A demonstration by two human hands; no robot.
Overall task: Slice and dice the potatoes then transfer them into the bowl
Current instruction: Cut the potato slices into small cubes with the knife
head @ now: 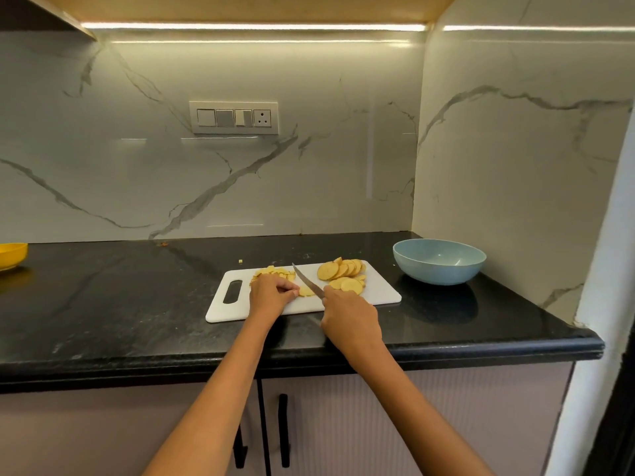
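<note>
I see my right hand (pixel 350 316) wrapped around the handle of a knife (pixel 307 281), its blade angled across the white cutting board (pixel 381 293). My left hand (pixel 271 293) has its fingers curled down on a potato piece (pixel 305 291) just beside the blade. Diced bits (pixel 275 271) sit behind that hand, and round slices (pixel 343 274) are fanned out on the board's right part. The blue bowl (pixel 439 261) stands on the black counter (pixel 103 304), near the board's right end. A yellow dish (pixel 12 255) sits far left.
</note>
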